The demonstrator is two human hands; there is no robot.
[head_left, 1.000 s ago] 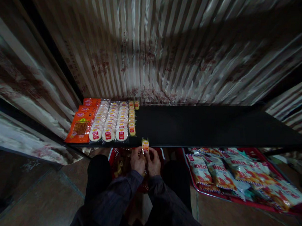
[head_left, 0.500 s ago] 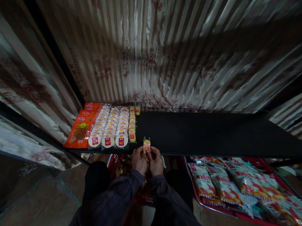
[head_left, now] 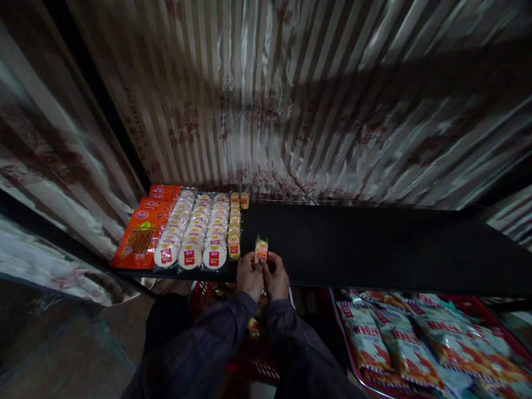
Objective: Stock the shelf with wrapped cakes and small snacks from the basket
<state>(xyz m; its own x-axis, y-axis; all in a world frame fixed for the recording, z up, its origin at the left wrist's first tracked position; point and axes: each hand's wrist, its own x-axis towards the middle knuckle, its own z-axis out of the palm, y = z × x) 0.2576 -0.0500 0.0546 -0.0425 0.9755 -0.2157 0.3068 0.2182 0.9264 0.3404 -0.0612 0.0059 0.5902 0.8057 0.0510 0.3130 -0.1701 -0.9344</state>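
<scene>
My left hand [head_left: 249, 278] and my right hand [head_left: 276, 276] are side by side at the front edge of a black shelf [head_left: 374, 245]. Together they pinch a small yellow snack packet [head_left: 261, 249] with a red label, held upright just over the shelf edge. To its left stands a row of the same small yellow packets [head_left: 235, 227], running front to back. Beside that lie rows of round white snack packs [head_left: 194, 232] with red labels, then orange flat packets [head_left: 144, 228] at the far left.
A red basket [head_left: 250, 341] sits below my arms under the shelf. Another red basket [head_left: 413, 340] at the lower right holds several red-and-white snack bags. A striped, shiny curtain [head_left: 288, 104] hangs behind the shelf. Brown floor tiles [head_left: 57, 361] lie lower left.
Both hands have moved the small yellow packet up and forward, from below the shelf's front edge to just over it, nearer the row of like packets. The view shifted slightly.
</scene>
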